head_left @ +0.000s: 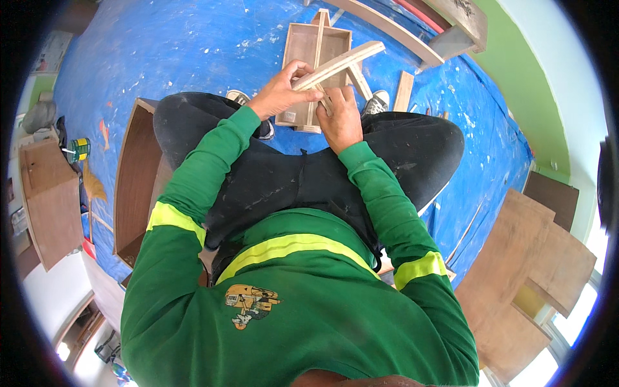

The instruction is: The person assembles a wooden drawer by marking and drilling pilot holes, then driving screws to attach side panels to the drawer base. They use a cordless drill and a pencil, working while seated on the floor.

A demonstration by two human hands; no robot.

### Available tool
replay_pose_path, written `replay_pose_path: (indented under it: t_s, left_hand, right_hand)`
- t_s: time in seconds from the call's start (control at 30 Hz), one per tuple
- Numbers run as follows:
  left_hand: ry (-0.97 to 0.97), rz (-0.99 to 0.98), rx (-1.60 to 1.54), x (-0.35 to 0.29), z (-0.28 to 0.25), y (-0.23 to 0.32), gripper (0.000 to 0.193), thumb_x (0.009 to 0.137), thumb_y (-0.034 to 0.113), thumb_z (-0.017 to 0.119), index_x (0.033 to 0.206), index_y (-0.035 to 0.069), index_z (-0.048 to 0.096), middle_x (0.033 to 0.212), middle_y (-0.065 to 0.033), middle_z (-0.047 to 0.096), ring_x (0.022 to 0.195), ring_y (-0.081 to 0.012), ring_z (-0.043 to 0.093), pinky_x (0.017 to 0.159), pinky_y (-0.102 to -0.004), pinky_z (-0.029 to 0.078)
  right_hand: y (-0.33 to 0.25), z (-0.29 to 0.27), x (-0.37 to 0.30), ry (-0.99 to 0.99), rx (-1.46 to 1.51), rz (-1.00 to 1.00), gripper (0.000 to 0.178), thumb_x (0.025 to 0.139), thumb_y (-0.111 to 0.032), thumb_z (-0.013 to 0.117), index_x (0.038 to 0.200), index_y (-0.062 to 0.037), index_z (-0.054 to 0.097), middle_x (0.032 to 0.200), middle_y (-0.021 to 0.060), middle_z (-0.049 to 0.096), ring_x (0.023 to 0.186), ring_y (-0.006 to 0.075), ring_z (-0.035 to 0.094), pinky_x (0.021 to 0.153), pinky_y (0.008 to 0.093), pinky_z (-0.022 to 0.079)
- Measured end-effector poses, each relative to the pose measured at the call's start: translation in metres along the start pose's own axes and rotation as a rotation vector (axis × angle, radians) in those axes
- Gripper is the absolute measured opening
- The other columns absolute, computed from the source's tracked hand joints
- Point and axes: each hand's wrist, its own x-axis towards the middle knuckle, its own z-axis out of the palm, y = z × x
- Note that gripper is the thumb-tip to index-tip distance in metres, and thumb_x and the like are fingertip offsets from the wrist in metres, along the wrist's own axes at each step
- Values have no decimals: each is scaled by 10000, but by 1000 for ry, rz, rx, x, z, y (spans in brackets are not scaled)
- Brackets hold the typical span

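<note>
A light wooden frame of joined strips [342, 63] is held up between my legs at knee height. My left hand [284, 91] grips its near left end, with fingers curled over the upper strip and the thumb reaching toward the right hand. Close beside it, my right hand [342, 119] pinches a narrow wooden strip at the frame's near corner; its fingertips partly hide that piece. Below the frame a shallow wooden box [298, 42] with a lengthwise divider lies on the blue sheet, between my shoes. The frame covers part of the box.
A blue plastic sheet [180, 51] covers the floor. A short wooden board [403, 91] lies right of my right shoe. An open wooden cabinet [132, 187] stands by my left leg. Curved wooden furniture [393, 29] is at the far right; plywood panels [509, 258] are at the lower right.
</note>
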Motion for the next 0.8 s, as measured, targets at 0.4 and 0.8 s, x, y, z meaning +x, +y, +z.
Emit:
replay_pose_path:
  t_s: [0.4, 0.8]
  left_hand:
    - [123, 140, 385, 18, 1, -10, 748, 861, 287, 956, 1428, 38, 536, 1389, -163, 658, 1344, -309, 632, 1148, -430, 497]
    - [59, 69, 548, 29, -11, -64, 774, 805, 345, 990, 1411, 60, 604, 1384, -192, 688, 1307, -328, 661, 1132, -431, 514]
  right_hand:
    - [34, 57, 28, 35, -13, 120, 484, 885, -54, 759, 1357, 35, 707, 1440, 340, 605, 1301, 538, 602, 1113, 543, 521]
    - [71, 105, 20, -231, -121, 303, 395, 950, -329, 767, 1067, 41, 840, 1222, 356, 701, 1067, 514, 741, 969, 577, 601]
